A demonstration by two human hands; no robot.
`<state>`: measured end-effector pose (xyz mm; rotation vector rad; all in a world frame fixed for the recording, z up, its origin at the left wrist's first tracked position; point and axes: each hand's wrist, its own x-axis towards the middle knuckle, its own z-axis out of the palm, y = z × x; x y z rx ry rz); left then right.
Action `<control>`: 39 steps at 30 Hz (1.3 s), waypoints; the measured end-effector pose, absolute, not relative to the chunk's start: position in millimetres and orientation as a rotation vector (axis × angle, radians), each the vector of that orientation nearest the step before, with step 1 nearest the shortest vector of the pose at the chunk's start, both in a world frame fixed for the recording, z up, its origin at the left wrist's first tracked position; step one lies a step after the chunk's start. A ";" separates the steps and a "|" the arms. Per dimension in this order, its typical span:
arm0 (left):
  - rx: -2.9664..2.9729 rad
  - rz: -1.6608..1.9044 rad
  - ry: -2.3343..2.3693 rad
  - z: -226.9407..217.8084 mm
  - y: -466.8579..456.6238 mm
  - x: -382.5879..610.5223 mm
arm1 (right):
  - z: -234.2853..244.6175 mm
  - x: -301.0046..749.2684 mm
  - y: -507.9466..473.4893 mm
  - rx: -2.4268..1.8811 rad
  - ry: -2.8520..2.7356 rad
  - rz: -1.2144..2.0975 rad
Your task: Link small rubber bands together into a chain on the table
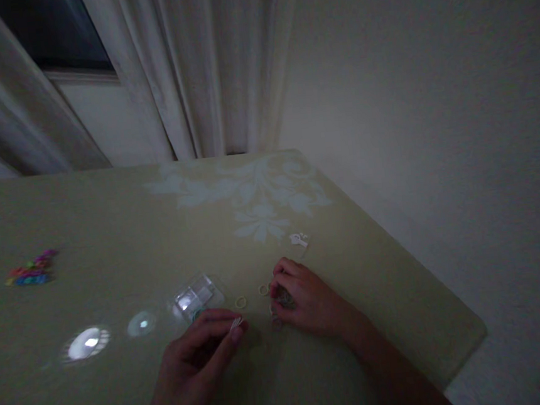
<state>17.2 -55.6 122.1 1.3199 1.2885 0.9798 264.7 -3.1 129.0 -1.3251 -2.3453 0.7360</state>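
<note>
My left hand (pixel 200 353) is closed in a pinch, with several thin white rubber bands (pixel 236 323) between thumb and forefinger. To its right, my right hand (pixel 304 297) bends its fingers around a small bunch of pale rubber bands (pixel 285 299) at the tabletop; dim light blurs the detail there. One loose pale band (pixel 240 302) lies between the hands, and another band (pixel 263 290) rests by the right fingertips. Just beyond my left hand is a clear plastic compartment box (pixel 195 296), partly covered by that hand.
A small white cut-out piece (pixel 298 240) lies beyond my right hand. Far left is a heap of small multicoloured pieces (pixel 33 272). The pale table (pixel 111 222) has a floral pattern and light reflections; its right edge slants toward me. Curtains (pixel 220 68) hang behind.
</note>
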 end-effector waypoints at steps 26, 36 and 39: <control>1.284 1.034 1.263 118.3 -57.3 18.9 | 131.7 266.7 -2.5 -1.201 -2.412 0.746; 1.216 0.981 1.187 118.1 -57.9 23.0 | 144.8 246.4 -20.8 -0.992 -1.955 0.968; 1.198 1.006 1.158 121.7 -59.3 27.0 | 141.9 234.6 -28.1 -0.960 -1.875 1.058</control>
